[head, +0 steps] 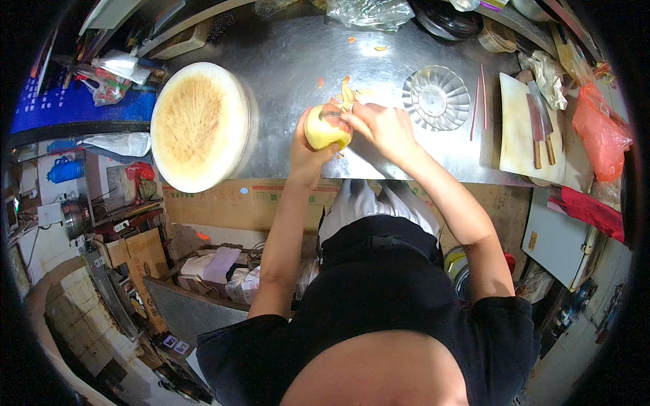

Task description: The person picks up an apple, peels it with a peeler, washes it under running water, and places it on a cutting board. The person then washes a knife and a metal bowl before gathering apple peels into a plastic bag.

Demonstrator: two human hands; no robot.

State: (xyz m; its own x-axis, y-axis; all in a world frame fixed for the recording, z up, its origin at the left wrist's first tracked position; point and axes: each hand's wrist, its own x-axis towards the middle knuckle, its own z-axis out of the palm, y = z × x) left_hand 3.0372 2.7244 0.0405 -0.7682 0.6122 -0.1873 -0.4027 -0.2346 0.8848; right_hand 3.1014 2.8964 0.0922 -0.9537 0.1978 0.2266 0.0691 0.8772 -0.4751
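My left hand [306, 161] cups a mostly peeled apple [322, 134] above the front of the steel table [284, 66]. Pale yellow flesh shows over most of the fruit, with a patch of reddish skin on its upper right. A peeler [332, 115] is pinched in my right hand [385, 128], its blade lying against that patch; the fingers cover its handle. Thin strips of peel [348, 93] lie on the metal just beyond the apple. To the right of my right hand sits a fluted clear glass dish [435, 97].
A thick round chopping board [195, 124] stands at the left. Two thin red sticks [478, 106] lie right of the dish. Two knives [541, 122] rest on a white cutting board [515, 132] beside a red plastic bag [602, 132]. Clear plastic bags [370, 14] line the back.
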